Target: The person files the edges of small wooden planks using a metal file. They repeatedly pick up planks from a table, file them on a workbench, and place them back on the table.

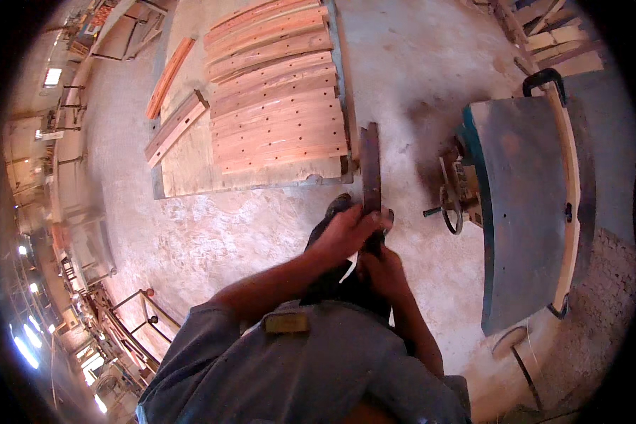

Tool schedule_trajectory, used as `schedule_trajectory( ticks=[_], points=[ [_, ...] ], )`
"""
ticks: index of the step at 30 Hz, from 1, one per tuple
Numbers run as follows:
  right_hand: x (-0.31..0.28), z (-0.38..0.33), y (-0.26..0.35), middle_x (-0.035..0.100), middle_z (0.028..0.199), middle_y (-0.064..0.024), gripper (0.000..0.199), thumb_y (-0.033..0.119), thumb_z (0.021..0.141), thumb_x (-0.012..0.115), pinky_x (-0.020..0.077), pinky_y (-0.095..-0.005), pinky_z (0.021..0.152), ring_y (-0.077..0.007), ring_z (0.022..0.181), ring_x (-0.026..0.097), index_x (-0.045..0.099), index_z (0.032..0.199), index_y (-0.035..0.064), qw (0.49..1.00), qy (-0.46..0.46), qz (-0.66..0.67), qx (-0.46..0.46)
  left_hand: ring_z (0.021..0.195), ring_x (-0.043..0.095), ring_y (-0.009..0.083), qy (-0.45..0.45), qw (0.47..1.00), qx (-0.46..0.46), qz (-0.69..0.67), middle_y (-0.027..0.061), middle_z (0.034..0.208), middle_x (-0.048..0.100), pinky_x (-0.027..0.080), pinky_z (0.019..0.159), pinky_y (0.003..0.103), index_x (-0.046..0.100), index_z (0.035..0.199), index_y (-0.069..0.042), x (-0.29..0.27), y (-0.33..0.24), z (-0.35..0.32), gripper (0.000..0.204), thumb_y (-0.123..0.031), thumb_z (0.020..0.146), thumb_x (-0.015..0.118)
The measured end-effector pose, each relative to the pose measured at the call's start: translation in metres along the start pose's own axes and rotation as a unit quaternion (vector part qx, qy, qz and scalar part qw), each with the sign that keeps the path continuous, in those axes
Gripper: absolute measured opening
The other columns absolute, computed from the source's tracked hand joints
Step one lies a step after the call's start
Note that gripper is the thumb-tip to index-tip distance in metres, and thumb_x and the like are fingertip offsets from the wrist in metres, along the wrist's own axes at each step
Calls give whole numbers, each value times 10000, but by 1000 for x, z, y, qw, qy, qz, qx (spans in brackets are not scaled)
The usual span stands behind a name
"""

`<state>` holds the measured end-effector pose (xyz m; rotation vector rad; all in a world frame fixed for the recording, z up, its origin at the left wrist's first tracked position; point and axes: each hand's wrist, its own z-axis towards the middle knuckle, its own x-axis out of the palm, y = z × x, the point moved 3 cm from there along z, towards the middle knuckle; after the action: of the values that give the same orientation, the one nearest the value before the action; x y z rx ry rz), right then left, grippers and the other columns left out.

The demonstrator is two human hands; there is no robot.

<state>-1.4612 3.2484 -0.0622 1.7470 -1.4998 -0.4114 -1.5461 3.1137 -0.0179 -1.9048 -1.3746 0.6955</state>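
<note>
A long, narrow dark wooden strip (371,166) points away from my body, with a lengthwise line down its face. My left hand (350,230) closes around its middle, thumb across the top. Nearer to me, my right hand (383,272) is wrapped around the lower end, whose tip is hidden by the fingers and my dark trousers. To the left of the strip, several reddish planks with drilled holes (279,124) lie side by side on a low wooden board (261,182).
Two loose wooden pieces, a drilled one (177,127) and a thin one (169,78), lie left of the planks. At right stands a machine with a grey metal table (526,212), a clamped wooden fence (567,155) and a handwheel (451,210). Metal frames (145,307) stand at lower left.
</note>
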Motion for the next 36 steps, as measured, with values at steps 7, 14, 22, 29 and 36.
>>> schedule_trajectory(
  ticks=[7, 14, 22, 29, 36],
  points=[
    [-28, -44, -3, 535, 636, -24, 124, 139, 970, 538, 387, -249, 405, -98, 452, 462, 577, 1001, 25, 967, -241, 55, -61, 1347, 347, 398, -297, 717, 282, 564, 203, 1434, 401, 307, 1093, 526, 399, 1404, -17, -190, 23, 40, 727, -353, 829, 692],
    [3, -66, -19, 523, 619, -23, 160, 208, 974, 549, 366, -256, 376, -108, 426, 464, 569, 924, 57, 925, -359, 108, -56, 1396, 290, 400, -295, 664, 267, 633, 195, 1500, 336, 219, 1148, 524, 331, 1450, -6, -242, 70, 59, 702, -245, 860, 627],
    [15, -78, -32, 525, 631, -25, 165, 211, 981, 538, 369, -257, 382, -115, 430, 468, 571, 947, 53, 920, -371, 109, -58, 1294, 418, 376, -322, 684, 353, 551, 169, 1397, 452, 325, 1079, 514, 520, 1293, -56, -239, 75, 50, 514, -109, 798, 648],
    [-33, -147, -49, 528, 644, -16, 159, 195, 986, 535, 399, -247, 413, -94, 468, 480, 571, 955, 42, 901, -397, 140, -108, 968, 605, 300, -289, 852, 297, 320, 132, 1052, 641, 485, 830, 394, 583, 1194, -41, -156, -10, -23, 300, -111, 902, 581],
    [-95, -260, -104, 521, 640, -10, 153, 173, 981, 525, 402, -252, 426, -84, 494, 474, 564, 920, 38, 885, -417, 158, -137, 806, 620, 232, 75, 902, 165, -391, 162, 1012, 648, 524, 713, 382, 500, 1252, -64, -2, -30, -59, 326, -216, 966, 459]
  ],
)
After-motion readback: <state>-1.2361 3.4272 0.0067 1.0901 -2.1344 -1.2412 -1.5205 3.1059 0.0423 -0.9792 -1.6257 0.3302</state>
